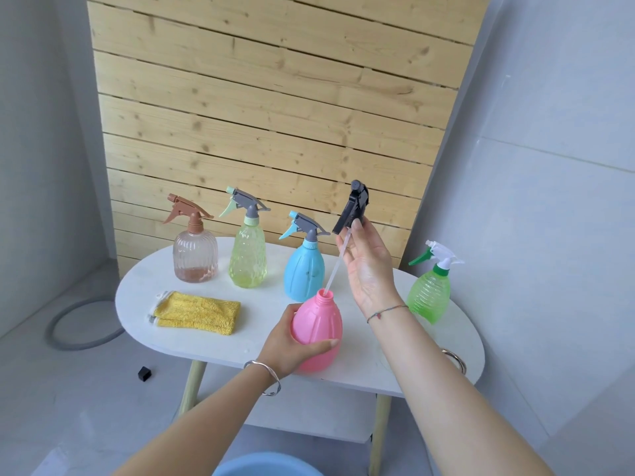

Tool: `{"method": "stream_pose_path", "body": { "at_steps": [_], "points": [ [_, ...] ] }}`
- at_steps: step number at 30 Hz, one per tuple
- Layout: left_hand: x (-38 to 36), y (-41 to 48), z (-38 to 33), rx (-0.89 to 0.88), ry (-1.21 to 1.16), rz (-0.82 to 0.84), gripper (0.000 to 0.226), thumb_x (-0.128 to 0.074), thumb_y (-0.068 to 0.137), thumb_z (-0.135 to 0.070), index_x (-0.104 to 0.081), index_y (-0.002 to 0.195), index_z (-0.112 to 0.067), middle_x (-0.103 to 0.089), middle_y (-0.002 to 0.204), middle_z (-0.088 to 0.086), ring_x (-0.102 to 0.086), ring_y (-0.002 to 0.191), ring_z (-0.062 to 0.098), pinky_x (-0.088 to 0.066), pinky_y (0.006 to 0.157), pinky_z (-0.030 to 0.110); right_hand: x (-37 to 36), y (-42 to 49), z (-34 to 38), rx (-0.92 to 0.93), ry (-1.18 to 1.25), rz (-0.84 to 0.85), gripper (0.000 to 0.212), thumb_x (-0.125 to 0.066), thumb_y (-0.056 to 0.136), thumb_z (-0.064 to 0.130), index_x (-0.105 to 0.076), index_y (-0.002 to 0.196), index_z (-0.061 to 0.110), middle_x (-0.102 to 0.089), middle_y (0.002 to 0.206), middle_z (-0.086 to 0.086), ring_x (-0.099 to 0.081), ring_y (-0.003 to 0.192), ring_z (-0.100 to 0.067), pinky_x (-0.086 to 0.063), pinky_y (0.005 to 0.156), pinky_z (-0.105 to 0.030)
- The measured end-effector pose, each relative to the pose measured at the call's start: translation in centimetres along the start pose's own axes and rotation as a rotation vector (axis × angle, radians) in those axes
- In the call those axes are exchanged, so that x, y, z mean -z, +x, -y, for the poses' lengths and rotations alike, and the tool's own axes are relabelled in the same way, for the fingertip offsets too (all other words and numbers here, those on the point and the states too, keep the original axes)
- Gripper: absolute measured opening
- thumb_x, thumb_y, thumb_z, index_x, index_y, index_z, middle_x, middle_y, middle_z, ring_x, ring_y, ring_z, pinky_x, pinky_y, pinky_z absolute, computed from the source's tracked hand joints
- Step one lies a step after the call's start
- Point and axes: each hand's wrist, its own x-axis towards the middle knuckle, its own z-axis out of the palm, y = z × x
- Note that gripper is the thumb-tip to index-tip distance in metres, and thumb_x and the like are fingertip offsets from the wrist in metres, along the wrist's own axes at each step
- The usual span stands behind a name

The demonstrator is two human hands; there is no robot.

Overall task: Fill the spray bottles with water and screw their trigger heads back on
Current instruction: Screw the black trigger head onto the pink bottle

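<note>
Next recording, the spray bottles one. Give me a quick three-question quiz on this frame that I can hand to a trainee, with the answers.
1. Which bottle has no head screwed on? A) the blue bottle B) the pink bottle C) the green bottle
2. True or false: the left hand holds the pink bottle on the table while the right hand holds the black trigger head above it.
3. How many bottles on the table have their heads fitted?
Key: 1 B; 2 true; 3 four.
</note>
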Motion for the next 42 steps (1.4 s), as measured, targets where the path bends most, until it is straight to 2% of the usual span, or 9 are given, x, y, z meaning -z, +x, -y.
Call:
{"method": "stream_pose_path", "body": {
  "at_steps": [4, 7, 12, 15, 19, 24, 30, 36, 42],
  "points": [
    [0.1, -0.1, -0.3, 0.002, 0.003, 0.012, 0.087, -0.082, 0.041, -0.062, -0.047, 0.116, -0.035, -0.061, 0.11, -0.009, -0.06, 0.099, 0.008, -0.052, 0.078, 0.023, 2.7, -0.9, -2.1, -0.024, -0.329, 0.024, 0.026, -0.062, 0.09, 0.011, -0.06, 0.115, 0.004, -0.068, 0.113, -0.007, -0.066, 0.104, -0.014, -0.049, 0.092, -0.024],
    [0.2, -0.1, -0.4, 0.007, 0.025, 0.027, 0.089, -0.081, 0.042, -0.063, -0.045, 0.118, -0.034, -0.06, 0.11, -0.01, -0.06, 0.099, 0.007, -0.052, 0.076, 0.022, 4.9, -1.9, -2.3, -0.057, -0.633, 0.127, 0.024, -0.067, 0.085, 0.007, -0.061, 0.108, 0.006, -0.068, 0.105, -0.003, -0.065, 0.092, -0.001, -0.047, 0.081, -0.018],
    [0.4, -0.2, -0.6, 0.024, 0.055, 0.072, 0.097, -0.083, 0.045, -0.062, -0.039, 0.128, -0.036, -0.056, 0.123, -0.011, -0.057, 0.106, 0.004, -0.05, 0.081, 0.018, 6.3, -2.6, -2.3, -0.18, -0.72, 0.242, 0.018, -0.073, 0.08, 0.006, -0.069, 0.096, 0.012, -0.072, 0.103, -0.005, -0.067, 0.095, -0.009, -0.05, 0.079, -0.017],
    [1.3, -0.6, -1.9, 0.008, 0.04, 0.131, 0.106, -0.079, 0.061, -0.06, -0.02, 0.145, -0.034, -0.034, 0.137, -0.02, -0.038, 0.13, 0.005, -0.034, 0.101, 0.019, 6.2, -2.3, -2.3, -0.165, -0.73, 0.241, 0.018, -0.074, 0.079, 0.005, -0.07, 0.096, 0.009, -0.072, 0.102, -0.003, -0.066, 0.097, -0.008, -0.049, 0.081, -0.017],
    [3.2, 0.0, -6.3, -0.062, -0.12, -0.067, 0.063, -0.041, 0.089, -0.057, -0.036, 0.144, -0.026, -0.04, 0.14, -0.018, -0.037, 0.129, 0.0, -0.026, 0.099, 0.014, 6.3, -2.2, -2.3, -0.187, -0.68, 0.281, 0.023, -0.072, 0.079, 0.002, -0.069, 0.102, 0.007, -0.072, 0.104, -0.005, -0.067, 0.095, -0.009, -0.05, 0.082, -0.018],
    [3.8, 2.1, -10.5, -0.189, -0.114, -0.087, 0.032, -0.056, 0.092, -0.038, -0.066, 0.113, -0.017, -0.07, 0.108, -0.004, -0.063, 0.099, 0.003, -0.043, 0.076, 0.003, 6.7, -2.5, -3.4, -0.168, -0.719, 0.23, 0.027, -0.074, 0.078, 0.004, -0.068, 0.104, 0.002, -0.072, 0.106, -0.01, -0.066, 0.097, -0.015, -0.052, 0.09, -0.026],
    [4.0, 1.7, -9.6, -0.127, -0.229, -0.143, 0.054, -0.023, 0.097, -0.055, -0.065, 0.11, -0.024, -0.069, 0.11, -0.002, -0.063, 0.103, 0.009, -0.046, 0.086, 0.02, 6.0, -2.7, -4.2, -0.127, -0.721, 0.15, 0.022, -0.08, 0.073, 0.008, -0.067, 0.09, 0.013, -0.073, 0.091, 0.0, -0.067, 0.084, -0.011, -0.052, 0.079, -0.022],
    [3.3, 0.2, -8.4, -0.101, -0.235, -0.151, 0.036, -0.06, 0.088, -0.051, -0.063, 0.114, -0.026, -0.064, 0.111, -0.018, -0.056, 0.102, -0.015, -0.039, 0.099, 0.015, 4.9, -3.5, -5.6, 0.016, -0.848, 0.022, 0.037, -0.083, 0.069, 0.018, -0.05, 0.086, 0.016, -0.061, 0.09, 0.0, -0.059, 0.08, -0.011, -0.047, 0.072, -0.02],
    [1.7, 1.6, -9.4, -0.086, -0.057, -0.08, 0.057, -0.074, 0.081, -0.039, -0.056, 0.132, -0.022, -0.058, 0.128, -0.011, -0.05, 0.118, 0.001, -0.03, 0.09, 0.014, 6.5, -5.5, -4.4, 0.005, -0.991, 0.253, 0.045, -0.074, 0.079, 0.02, -0.052, 0.115, 0.035, -0.05, 0.116, 0.015, -0.049, 0.107, 0.008, -0.035, 0.083, -0.003]
  ]
}}
